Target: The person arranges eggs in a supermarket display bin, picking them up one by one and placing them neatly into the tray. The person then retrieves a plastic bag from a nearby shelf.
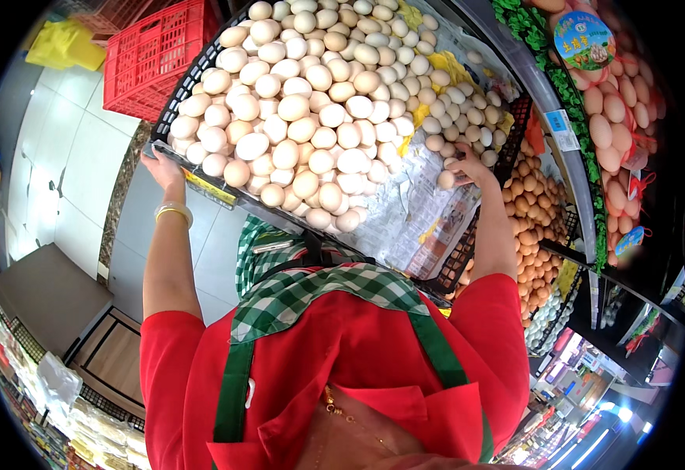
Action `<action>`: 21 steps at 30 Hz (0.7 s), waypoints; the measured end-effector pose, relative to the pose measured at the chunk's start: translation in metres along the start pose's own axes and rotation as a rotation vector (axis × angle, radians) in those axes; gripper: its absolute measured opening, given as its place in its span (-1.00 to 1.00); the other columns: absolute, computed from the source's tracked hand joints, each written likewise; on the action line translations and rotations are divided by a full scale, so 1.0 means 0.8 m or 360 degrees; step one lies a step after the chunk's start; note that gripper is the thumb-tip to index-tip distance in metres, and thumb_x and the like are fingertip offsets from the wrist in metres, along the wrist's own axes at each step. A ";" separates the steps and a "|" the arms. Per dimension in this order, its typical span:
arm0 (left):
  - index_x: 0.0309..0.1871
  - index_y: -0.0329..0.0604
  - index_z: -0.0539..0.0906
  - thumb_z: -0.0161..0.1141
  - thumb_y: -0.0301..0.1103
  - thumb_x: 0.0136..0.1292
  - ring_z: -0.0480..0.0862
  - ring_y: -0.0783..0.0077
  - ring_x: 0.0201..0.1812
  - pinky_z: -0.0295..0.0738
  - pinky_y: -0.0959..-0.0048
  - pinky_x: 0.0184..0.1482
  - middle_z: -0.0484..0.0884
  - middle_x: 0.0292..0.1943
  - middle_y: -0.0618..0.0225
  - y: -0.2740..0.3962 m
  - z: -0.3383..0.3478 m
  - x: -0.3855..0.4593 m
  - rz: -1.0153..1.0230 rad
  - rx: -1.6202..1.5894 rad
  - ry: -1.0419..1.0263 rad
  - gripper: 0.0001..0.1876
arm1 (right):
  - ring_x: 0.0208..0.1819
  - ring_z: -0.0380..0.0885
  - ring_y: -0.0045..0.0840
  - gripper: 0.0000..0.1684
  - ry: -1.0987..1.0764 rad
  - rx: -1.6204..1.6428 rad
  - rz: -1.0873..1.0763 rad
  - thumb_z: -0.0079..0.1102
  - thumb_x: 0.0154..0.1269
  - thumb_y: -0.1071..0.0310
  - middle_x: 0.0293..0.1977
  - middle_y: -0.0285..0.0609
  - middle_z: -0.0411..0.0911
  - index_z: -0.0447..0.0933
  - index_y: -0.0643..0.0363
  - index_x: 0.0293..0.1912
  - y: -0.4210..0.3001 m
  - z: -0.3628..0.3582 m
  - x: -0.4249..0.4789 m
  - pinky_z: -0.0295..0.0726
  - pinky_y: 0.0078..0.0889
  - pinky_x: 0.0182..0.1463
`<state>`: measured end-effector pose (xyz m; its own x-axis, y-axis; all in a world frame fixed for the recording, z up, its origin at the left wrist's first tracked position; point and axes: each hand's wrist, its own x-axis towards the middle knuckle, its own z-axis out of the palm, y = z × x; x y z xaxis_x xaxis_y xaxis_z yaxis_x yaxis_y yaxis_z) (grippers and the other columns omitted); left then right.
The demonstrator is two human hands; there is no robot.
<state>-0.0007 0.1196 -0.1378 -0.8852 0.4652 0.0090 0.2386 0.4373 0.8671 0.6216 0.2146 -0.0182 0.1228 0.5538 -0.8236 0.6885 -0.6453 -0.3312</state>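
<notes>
A black plastic crate in front of me bears a large heap of pale eggs on the left and middle. Smaller eggs lie in a group at its right side, with yellow paper between the two groups. Newspaper lines the crate and shows bare at the near right. My left hand grips the crate's near left corner. On the newspaper, by the smaller eggs, my right hand has its fingers bent around or against an egg; whether it holds it firmly is unclear.
A red plastic crate stands at the upper left, beside a yellow bag. Brown eggs lie right of the crate, below a shelf edge. Netted eggs are farther right. A grey-topped box is at lower left.
</notes>
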 end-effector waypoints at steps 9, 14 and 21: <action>0.20 -0.37 0.19 -0.16 -0.18 0.33 0.29 -0.01 0.18 0.15 0.26 0.21 0.29 0.15 -0.12 0.009 -0.003 -0.004 -0.0005 0.0024 0.0017 -0.51 | 0.09 0.33 -0.21 -0.18 0.0669 -0.0448 -0.0629 0.21 -0.04 -0.09 0.07 -0.03 0.32 0.19 0.01 0.18 0.021 0.046 0.036 0.32 -0.35 0.13; 0.18 -0.36 0.22 -0.14 -0.18 0.32 0.33 -0.05 0.15 0.19 0.24 0.18 0.33 0.11 -0.15 0.009 0.000 -0.003 0.0096 0.0019 0.0015 -0.52 | 0.12 0.33 -0.23 -0.14 0.0808 -0.0377 -0.0427 0.13 -0.07 -0.27 0.04 -0.01 0.40 0.29 0.03 0.16 0.007 0.065 0.043 0.28 -0.37 0.16; 0.23 -0.31 0.16 -0.15 -0.15 0.32 0.26 0.00 0.21 0.12 0.28 0.24 0.25 0.19 -0.09 0.009 -0.004 -0.003 -0.0062 0.0070 0.0012 -0.48 | 0.12 0.32 -0.22 -0.10 0.0956 -0.0516 -0.0321 0.08 -0.13 -0.37 -0.03 -0.02 0.45 0.32 0.00 0.13 -0.002 0.077 0.049 0.30 -0.25 0.14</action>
<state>0.0020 0.1187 -0.1301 -0.8972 0.4412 -0.0203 0.2211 0.4885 0.8441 0.5816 0.2051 -0.0785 0.2791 0.9006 -0.3331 0.9058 -0.3621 -0.2200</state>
